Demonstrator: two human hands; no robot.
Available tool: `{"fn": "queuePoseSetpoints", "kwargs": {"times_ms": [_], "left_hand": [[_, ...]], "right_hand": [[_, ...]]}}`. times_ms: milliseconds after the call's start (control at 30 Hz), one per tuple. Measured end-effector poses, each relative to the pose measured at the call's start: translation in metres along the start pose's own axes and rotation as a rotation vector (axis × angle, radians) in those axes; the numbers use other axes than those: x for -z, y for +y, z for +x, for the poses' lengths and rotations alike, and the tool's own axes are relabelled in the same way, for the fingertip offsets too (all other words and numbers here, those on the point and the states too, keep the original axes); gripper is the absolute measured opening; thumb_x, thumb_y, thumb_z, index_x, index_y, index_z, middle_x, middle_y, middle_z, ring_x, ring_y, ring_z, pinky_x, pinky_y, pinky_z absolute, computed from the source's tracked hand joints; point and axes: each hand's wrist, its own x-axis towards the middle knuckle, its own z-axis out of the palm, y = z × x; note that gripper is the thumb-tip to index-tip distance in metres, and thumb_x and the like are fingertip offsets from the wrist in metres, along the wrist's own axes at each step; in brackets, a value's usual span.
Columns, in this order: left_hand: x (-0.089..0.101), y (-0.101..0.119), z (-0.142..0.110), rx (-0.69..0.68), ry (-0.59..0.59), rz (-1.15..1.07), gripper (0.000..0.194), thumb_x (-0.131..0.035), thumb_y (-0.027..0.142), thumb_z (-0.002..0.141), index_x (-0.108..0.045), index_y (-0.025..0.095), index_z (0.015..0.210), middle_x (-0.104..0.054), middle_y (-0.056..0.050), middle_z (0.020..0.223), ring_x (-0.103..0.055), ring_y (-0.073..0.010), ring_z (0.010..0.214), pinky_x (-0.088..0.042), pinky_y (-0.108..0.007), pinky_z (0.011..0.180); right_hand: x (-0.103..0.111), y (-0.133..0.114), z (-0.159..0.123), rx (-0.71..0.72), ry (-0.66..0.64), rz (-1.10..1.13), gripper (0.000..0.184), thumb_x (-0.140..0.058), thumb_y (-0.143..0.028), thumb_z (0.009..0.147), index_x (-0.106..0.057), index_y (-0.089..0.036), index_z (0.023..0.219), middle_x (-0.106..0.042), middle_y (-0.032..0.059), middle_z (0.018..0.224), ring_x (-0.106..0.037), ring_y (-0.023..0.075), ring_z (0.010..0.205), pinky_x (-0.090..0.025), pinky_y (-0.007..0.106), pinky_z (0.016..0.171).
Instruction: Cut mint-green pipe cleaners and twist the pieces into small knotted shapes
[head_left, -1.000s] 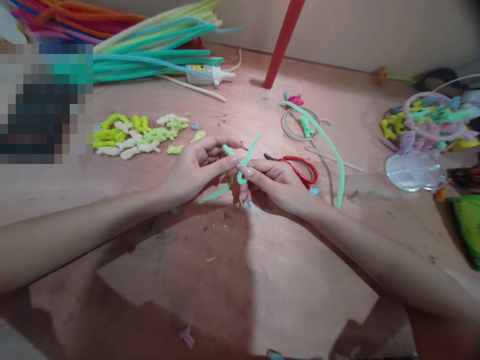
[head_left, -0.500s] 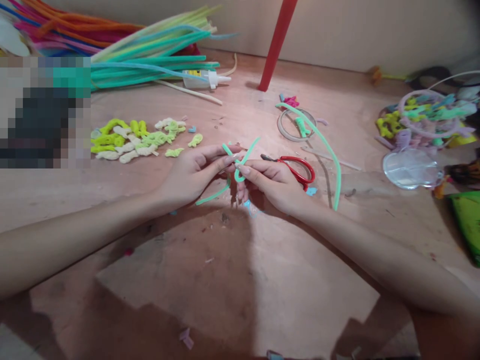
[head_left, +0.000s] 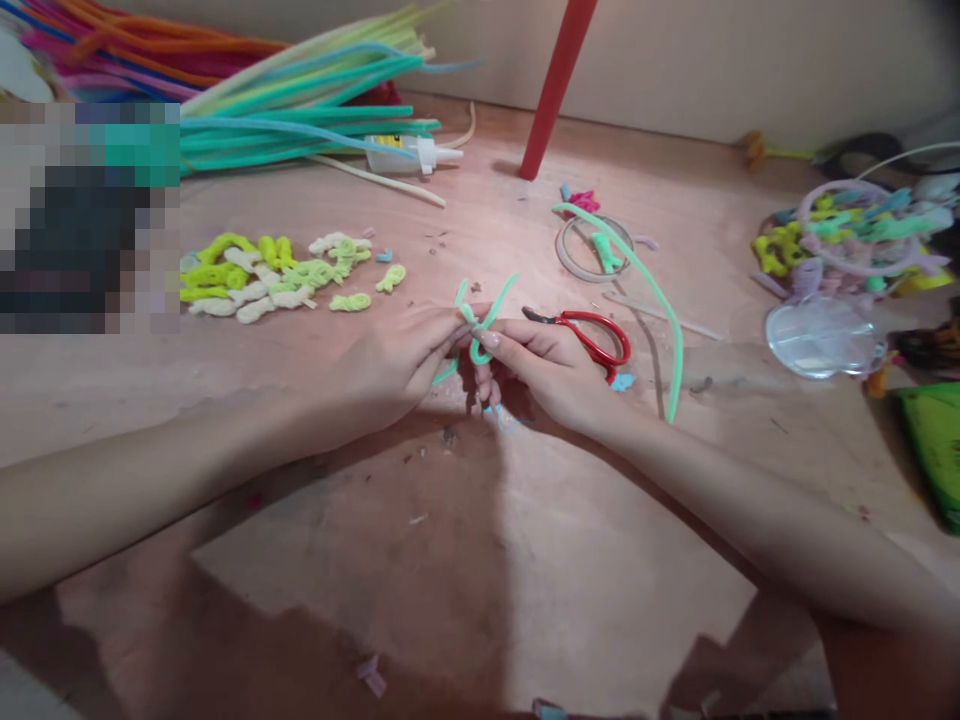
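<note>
My left hand [head_left: 397,365] and my right hand [head_left: 551,375] meet at the middle of the table, both pinching one short mint-green pipe cleaner [head_left: 480,320]. The piece is bent into a small loop between my fingertips, and two ends stick up in a V. Another end pokes out below my left fingers. Red-handled scissors [head_left: 592,335] lie just behind my right hand. A long mint-green pipe cleaner [head_left: 660,300] curves over the table to the right of them.
A pile of small yellow, green and cream twisted pieces [head_left: 262,275] lies at left. Long coloured pipe cleaners [head_left: 285,110] and a glue bottle [head_left: 409,155] sit at the back. A red table leg [head_left: 559,85], a tape ring [head_left: 592,250] and a clear lid [head_left: 821,335] stand further right.
My left fingers have closed in and turned over the loop, and the short piece's lower end has drawn in toward my hand. My right hand has stayed almost in place.
</note>
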Motion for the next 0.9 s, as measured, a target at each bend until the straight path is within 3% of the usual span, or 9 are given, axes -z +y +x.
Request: {"fn": "queuePoseSetpoints", "kwargs": {"times_ms": [133,233,300,367,433,500,700,900], "left_hand": [[0.003,-0.004,0.000,-0.148,0.012,0.156,0.025,-0.047,0.017,0.115,-0.071,0.017,0.108,-0.083,-0.012,0.109,-0.077,-0.0232,0.104,-0.061,-0.035,0.097],[0.007,-0.007,-0.001,-0.180,0.006,0.104,0.031,-0.044,0.021,0.117,-0.074,0.015,0.112,-0.082,-0.013,0.110,-0.076,-0.0248,0.106,-0.060,-0.038,0.098],[0.006,-0.012,-0.001,-0.090,0.005,-0.113,0.036,-0.045,0.031,0.119,-0.078,0.016,0.117,-0.081,-0.011,0.106,-0.075,-0.0250,0.102,-0.060,-0.039,0.094],[0.003,-0.016,0.000,0.096,0.015,-0.459,0.045,-0.046,0.047,0.121,-0.080,0.018,0.124,-0.081,-0.009,0.102,-0.076,-0.0244,0.098,-0.062,-0.039,0.090],[-0.003,-0.016,0.002,0.256,-0.073,-0.713,0.056,-0.046,0.061,0.120,-0.081,0.018,0.128,-0.082,-0.009,0.102,-0.077,-0.0265,0.105,-0.063,-0.041,0.096],[-0.005,-0.012,0.004,0.322,-0.169,-0.793,0.059,-0.050,0.068,0.117,-0.083,0.019,0.127,-0.083,-0.009,0.099,-0.076,-0.0286,0.113,-0.063,-0.042,0.102],[0.002,0.007,0.013,0.298,-0.270,-0.736,0.066,-0.046,0.073,0.116,-0.082,0.021,0.096,-0.080,-0.007,0.083,-0.076,-0.0242,0.084,-0.063,-0.040,0.093],[0.008,0.004,0.014,0.212,-0.210,-0.488,0.060,-0.048,0.061,0.119,-0.072,0.023,0.080,-0.078,-0.004,0.080,-0.070,-0.0239,0.087,-0.052,-0.041,0.111]], "right_hand": [[-0.001,-0.003,-0.002,0.001,0.016,-0.042,0.054,-0.096,-0.064,0.085,-0.069,-0.018,0.081,-0.070,-0.0039,0.070,-0.067,0.0072,0.059,-0.058,0.018,0.058],[-0.001,-0.004,-0.004,-0.030,0.017,-0.049,0.054,-0.095,-0.064,0.086,-0.069,-0.017,0.084,-0.069,-0.0036,0.072,-0.066,0.0075,0.060,-0.057,0.019,0.059],[0.000,-0.004,-0.005,-0.038,-0.019,-0.064,0.052,-0.092,-0.063,0.091,-0.070,-0.016,0.087,-0.070,-0.0027,0.073,-0.067,0.0078,0.062,-0.057,0.019,0.059],[0.000,-0.003,-0.005,0.009,-0.066,-0.098,0.048,-0.088,-0.060,0.097,-0.072,-0.015,0.090,-0.070,-0.0023,0.074,-0.067,0.0077,0.064,-0.056,0.018,0.060],[0.001,-0.003,-0.005,0.072,-0.097,-0.159,0.044,-0.084,-0.057,0.102,-0.073,-0.016,0.089,-0.070,-0.0021,0.075,-0.066,0.0071,0.063,-0.055,0.019,0.061],[0.001,-0.003,-0.006,0.094,-0.107,-0.228,0.045,-0.081,-0.055,0.105,-0.071,-0.016,0.085,-0.070,-0.0019,0.074,-0.064,0.0071,0.060,-0.055,0.020,0.061],[0.000,-0.005,-0.007,0.056,-0.081,-0.288,0.050,-0.080,-0.063,0.103,-0.069,-0.018,0.086,-0.072,0.0001,0.078,-0.068,0.0103,0.064,-0.057,0.023,0.061],[0.004,-0.007,-0.007,0.035,-0.161,-0.249,0.054,-0.076,-0.069,0.103,-0.071,-0.018,0.088,-0.078,0.0040,0.087,-0.076,0.0149,0.074,-0.065,0.029,0.073]]}}
